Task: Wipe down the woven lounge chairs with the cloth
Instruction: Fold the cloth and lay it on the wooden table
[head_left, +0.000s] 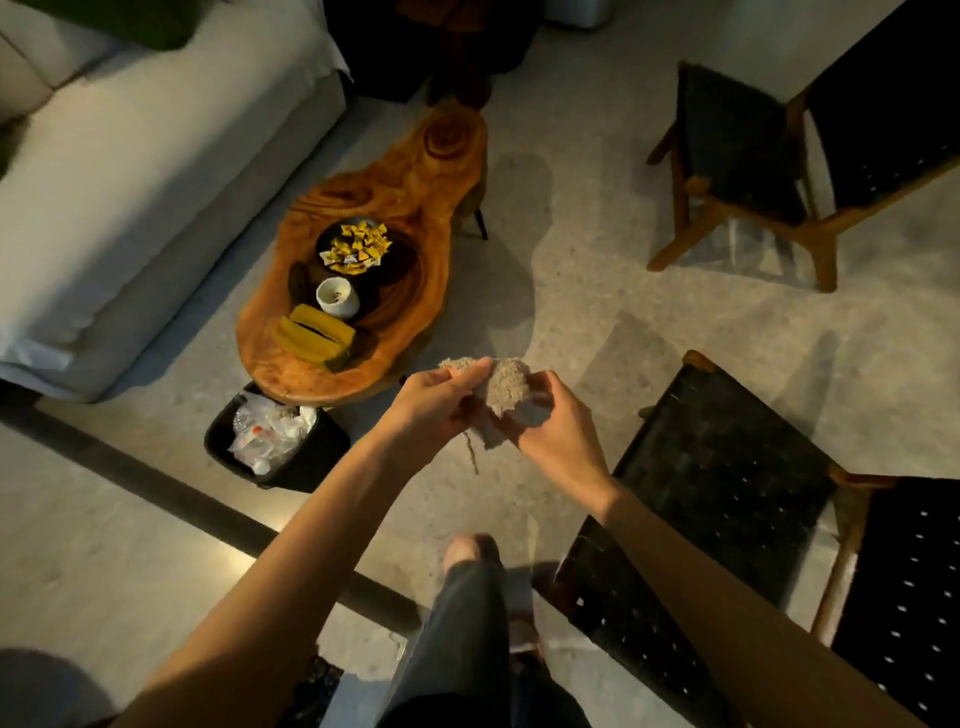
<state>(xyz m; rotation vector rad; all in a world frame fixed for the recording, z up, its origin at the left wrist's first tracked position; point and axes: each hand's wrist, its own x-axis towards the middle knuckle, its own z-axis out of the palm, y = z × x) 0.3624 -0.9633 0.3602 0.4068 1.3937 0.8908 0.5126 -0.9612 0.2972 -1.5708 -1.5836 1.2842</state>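
Gripping fuzzy beige cloth (506, 387) w/ both hands | woven black chair (727, 483) nearby

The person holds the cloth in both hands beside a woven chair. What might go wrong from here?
A loose thread hangs from the cloth, held by the left hand and the right hand; it may snag in the gaps of the near woven chair. The open trash bin stands close on the left, so a sidestep might knock it.
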